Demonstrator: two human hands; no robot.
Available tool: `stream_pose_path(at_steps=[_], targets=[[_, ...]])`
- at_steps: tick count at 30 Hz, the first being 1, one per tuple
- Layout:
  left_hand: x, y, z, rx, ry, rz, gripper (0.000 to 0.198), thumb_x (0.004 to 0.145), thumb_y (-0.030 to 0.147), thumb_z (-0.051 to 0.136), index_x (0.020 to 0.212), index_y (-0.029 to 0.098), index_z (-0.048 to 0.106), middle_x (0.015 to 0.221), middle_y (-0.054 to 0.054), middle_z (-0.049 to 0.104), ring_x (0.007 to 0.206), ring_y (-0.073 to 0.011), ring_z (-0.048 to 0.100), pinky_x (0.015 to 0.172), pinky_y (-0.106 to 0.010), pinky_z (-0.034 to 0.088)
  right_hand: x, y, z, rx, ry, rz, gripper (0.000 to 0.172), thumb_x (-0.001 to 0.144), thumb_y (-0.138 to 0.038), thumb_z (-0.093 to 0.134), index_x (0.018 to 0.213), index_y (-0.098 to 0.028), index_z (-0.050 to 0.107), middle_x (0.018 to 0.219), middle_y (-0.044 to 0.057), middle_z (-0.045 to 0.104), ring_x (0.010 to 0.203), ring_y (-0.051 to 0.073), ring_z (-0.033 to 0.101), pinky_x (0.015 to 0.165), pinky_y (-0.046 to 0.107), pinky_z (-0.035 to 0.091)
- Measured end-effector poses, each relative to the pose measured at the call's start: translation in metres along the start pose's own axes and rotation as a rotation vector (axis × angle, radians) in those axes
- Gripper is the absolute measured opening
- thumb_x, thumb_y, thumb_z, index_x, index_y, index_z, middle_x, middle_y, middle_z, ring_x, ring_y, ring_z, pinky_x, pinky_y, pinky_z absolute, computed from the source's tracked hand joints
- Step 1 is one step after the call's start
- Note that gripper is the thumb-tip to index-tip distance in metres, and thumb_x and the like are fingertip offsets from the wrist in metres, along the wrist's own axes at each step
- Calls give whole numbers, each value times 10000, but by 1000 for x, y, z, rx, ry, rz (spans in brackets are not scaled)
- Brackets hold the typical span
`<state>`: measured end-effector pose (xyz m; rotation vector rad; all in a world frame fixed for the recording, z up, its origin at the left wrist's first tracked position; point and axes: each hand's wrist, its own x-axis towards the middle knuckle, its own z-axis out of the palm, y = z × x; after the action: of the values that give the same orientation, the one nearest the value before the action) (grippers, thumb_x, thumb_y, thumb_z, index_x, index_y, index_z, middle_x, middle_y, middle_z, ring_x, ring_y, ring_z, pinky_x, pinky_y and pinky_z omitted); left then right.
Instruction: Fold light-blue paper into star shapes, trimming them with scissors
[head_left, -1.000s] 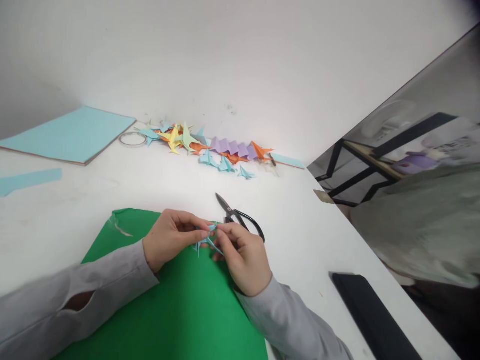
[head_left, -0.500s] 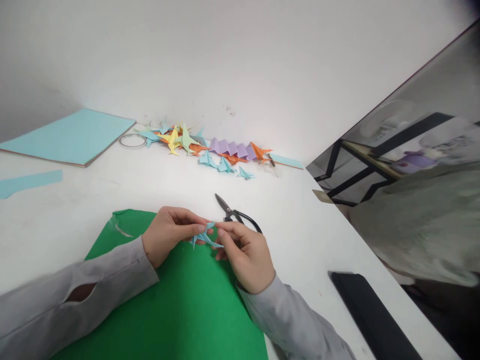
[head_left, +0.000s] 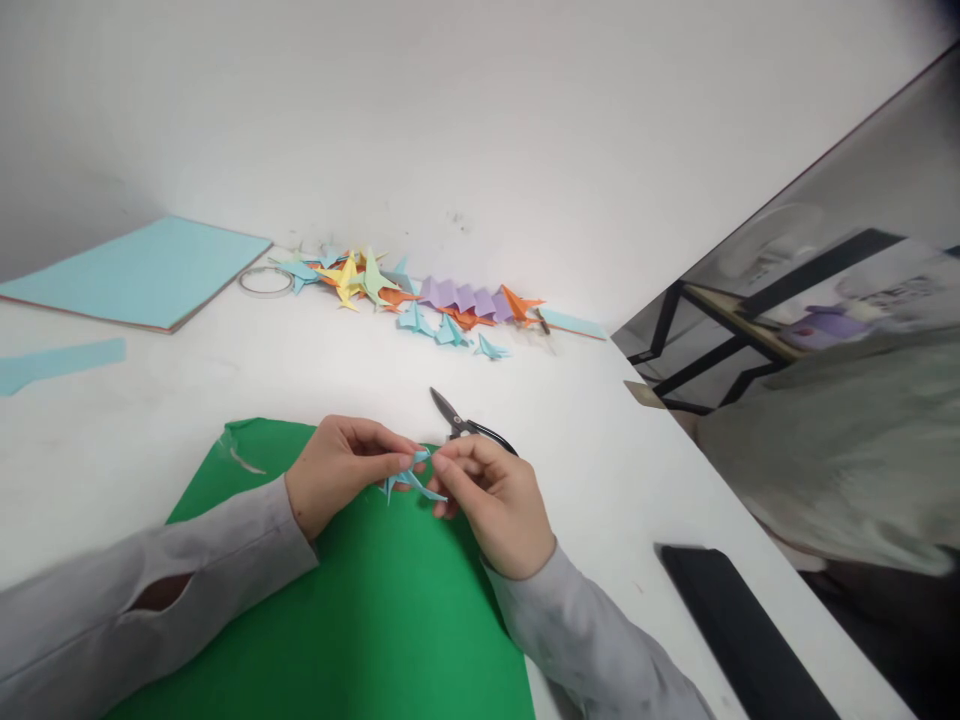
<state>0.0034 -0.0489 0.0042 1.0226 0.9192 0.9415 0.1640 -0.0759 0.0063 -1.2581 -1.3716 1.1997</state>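
A small folded light-blue paper piece [head_left: 409, 480] is between my hands, above the top part of a green sheet [head_left: 360, 610]. My left hand [head_left: 346, 468] pinches it between thumb and fingers. My right hand [head_left: 495, 500] is closed, its thumb and index fingertips meeting at the paper's upper right tip. Just behind my right hand lie black-handled scissors [head_left: 455, 412], their handles partly hidden by it.
Along the wall lie several folded paper figures [head_left: 371, 280], a purple pleated strip [head_left: 465, 298] and a tape roll [head_left: 266, 281]. Blue sheets [head_left: 150, 270] and a blue strip [head_left: 67, 364] are left. A black flat object [head_left: 742, 630] lies right, near a person's clothing [head_left: 840, 450].
My right hand has shifted slightly to the right and covers a bit more of the scissors' handles. The blue paper's upper tip sits slightly lower.
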Motion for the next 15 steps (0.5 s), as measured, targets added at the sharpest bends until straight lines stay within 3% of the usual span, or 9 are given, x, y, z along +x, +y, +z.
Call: stream_pose_path(at_steps=[5,9,15], targets=[[0,0,-1,23,-17,2,126,563,212,736,646,127,697,709,-60,702,634,-157,624,598,-280,527,3,-4,0,111,-31,52,250,704,-380,628,695,-140,561,513,-14,590,375,82,529,378,189,410],[1,0,0,-8,56,5,163,580,240,733,696,131,697,683,-46,694,618,-152,615,643,-307,522,5,-2,-1,233,-34,103,284,730,-415,583,681,-137,553,534,-2,602,380,92,551,370,190,413],[-6,5,7,-171,52,22,273,632,236,696,889,147,687,854,-68,700,817,-194,620,804,-346,466,6,4,3,408,-35,172,237,676,-296,640,823,-155,517,604,-6,641,446,108,593,429,202,449]])
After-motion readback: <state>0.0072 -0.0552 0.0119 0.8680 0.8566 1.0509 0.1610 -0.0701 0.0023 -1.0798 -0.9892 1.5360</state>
